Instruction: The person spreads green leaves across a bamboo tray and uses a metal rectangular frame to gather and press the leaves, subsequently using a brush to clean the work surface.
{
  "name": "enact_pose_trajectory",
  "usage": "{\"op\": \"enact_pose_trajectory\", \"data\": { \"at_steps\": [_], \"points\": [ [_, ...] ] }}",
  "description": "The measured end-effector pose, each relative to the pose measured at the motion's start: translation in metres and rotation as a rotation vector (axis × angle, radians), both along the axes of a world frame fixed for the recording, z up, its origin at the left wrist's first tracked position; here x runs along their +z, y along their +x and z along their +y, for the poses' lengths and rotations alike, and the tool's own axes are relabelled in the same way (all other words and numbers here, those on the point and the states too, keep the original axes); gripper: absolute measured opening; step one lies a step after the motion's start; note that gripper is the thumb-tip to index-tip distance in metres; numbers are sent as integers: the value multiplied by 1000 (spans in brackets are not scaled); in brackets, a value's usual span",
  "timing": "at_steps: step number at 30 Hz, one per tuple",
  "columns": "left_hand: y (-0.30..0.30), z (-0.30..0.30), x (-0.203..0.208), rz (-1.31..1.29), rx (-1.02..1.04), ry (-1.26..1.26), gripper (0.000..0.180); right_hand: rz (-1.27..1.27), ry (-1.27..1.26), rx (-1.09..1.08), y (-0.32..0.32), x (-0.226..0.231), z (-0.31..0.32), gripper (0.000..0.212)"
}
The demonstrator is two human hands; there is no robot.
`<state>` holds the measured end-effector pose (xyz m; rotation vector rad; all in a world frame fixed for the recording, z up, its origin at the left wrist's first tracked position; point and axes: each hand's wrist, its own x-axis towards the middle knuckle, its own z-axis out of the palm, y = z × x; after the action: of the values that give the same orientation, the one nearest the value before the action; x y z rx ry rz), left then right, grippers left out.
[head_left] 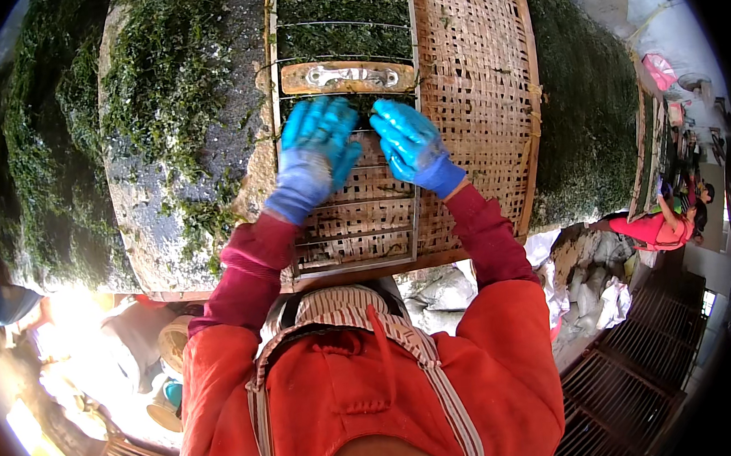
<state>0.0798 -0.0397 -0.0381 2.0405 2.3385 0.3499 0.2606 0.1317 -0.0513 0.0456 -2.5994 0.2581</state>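
Both of my hands wear blue coated gloves and rest over a metal frame with crossbars, which lies on a woven tray. My left hand lies palm down at the frame's left side, fingers stretched out and holding nothing visible. My right hand is by the frame's right rail, its fingers straight and close together; its palm is hidden. Just beyond the fingertips, a wooden block with a metal handle lies across the frame. Dark green shredded, leafy material fills the frame's far part.
More green shreds are heaped on a dark surface at left. A green-covered panel stands at right. White bags lie below the table edge. Slatted racks are at lower right, and a person in pink works far right.
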Motion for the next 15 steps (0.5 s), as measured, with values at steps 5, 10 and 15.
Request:
{"op": "enact_pose_trajectory", "data": {
  "at_steps": [5,10,15],
  "points": [
    [-22,-12,-4,30,56,-93,59,342,-300,-530,-60,16,-38,58],
    [-36,-29,1,-193,-60,483,27,-29,-124,-124,-70,6,-58,38],
    [-43,-38,32,-222,36,578,17,19,96,-296,-5,32,-20,42]
  ]
}}
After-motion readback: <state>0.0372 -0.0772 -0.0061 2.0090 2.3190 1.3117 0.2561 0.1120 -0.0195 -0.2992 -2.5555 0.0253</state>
